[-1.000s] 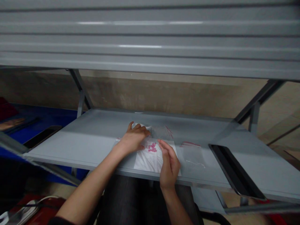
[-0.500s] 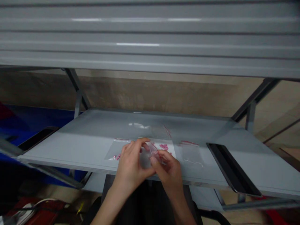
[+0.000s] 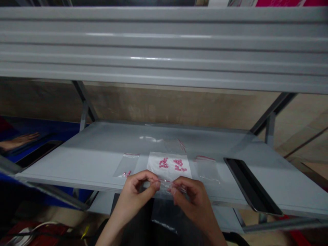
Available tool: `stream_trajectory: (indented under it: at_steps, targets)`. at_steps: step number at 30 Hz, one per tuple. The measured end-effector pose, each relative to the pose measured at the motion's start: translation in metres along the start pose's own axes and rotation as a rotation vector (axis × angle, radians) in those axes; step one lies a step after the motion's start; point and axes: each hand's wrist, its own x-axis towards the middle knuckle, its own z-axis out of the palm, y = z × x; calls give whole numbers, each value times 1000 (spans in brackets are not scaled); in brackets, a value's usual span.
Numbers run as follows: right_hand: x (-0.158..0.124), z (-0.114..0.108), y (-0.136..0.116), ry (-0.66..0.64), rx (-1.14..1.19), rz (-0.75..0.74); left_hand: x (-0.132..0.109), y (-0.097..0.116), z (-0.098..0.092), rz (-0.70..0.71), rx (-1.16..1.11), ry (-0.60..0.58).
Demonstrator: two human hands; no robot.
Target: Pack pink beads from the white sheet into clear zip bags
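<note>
Between my two hands, at the shelf's front edge, a clear zip bag [image 3: 164,193] with a red seal line hangs down over my lap. My left hand [image 3: 139,191] pinches the left end of its top edge between thumb and fingers. On the other side, my right hand [image 3: 191,194] pinches the right end near the seal. Just beyond lies a white paper sheet [image 3: 155,159], bearing small pink beads [image 3: 178,163] in separate clusters. Left of it rests a zip bag [image 3: 125,164] with a few pink beads at its bottom. Another zip bag [image 3: 207,169] lies flat to the right.
A third flat zip bag [image 3: 174,145] lies behind the paper. A dark tablet-like device [image 3: 252,184] sits on the right of the grey shelf [image 3: 84,160], another dark device [image 3: 39,153] at the left end. Beyond that, another person's hand [image 3: 24,139] shows.
My hands have come down and toward me with the bag, now spread along its top edge. The paper and its beads are uncovered. Another person's hand has appeared at the left.
</note>
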Motion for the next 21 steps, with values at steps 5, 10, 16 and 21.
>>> stream_trajectory:
  at_steps: [5, 10, 16, 21]
  targets:
    - [-3, -3, 5, -8, -17, -31, -1, 1, 2, 10, 23, 41]
    - [1, 0, 1, -63, 48, -29, -4, 1, 7, 9, 68, 79]
    - [9, 2, -5, -20, 49, -51, -7, 1, 12, 92, 124, 103]
    - [12, 0, -5, -38, 25, -120, -8, 2, 16, 213, 241, 110]
